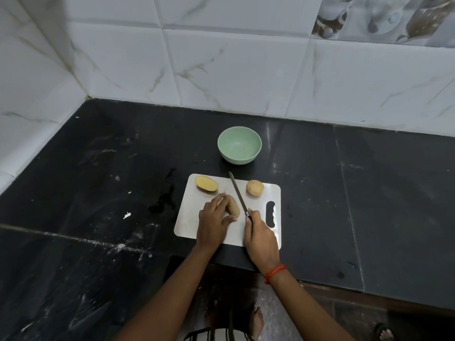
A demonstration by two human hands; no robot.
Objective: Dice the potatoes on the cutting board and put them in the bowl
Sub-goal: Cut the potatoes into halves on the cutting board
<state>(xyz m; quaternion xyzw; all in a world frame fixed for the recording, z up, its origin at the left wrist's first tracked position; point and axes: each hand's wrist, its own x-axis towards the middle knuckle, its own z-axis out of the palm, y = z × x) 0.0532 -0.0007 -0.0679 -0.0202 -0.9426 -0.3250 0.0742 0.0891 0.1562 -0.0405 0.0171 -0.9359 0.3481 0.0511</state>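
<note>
On the dark table (369,193) lies a white board (189,225). The left hand (213,222) curls over a potato piece (233,206) at its middle, holding it down. The right hand (261,235), red thread (274,273) at the wrist, grips a knife (237,193) whose blade points to 11 o'clock, just beside that piece. A cut half (206,183) sits face up at 10 o'clock, and a whole potato (255,187) at 1 o'clock beyond the blade. The green bowl (238,159) stands off the board at 12 o'clock, nothing in it.

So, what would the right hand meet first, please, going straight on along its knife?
Probably the green bowl: the knife in the right hand points between the cut half and whole potato toward it; depth is unclear.
</note>
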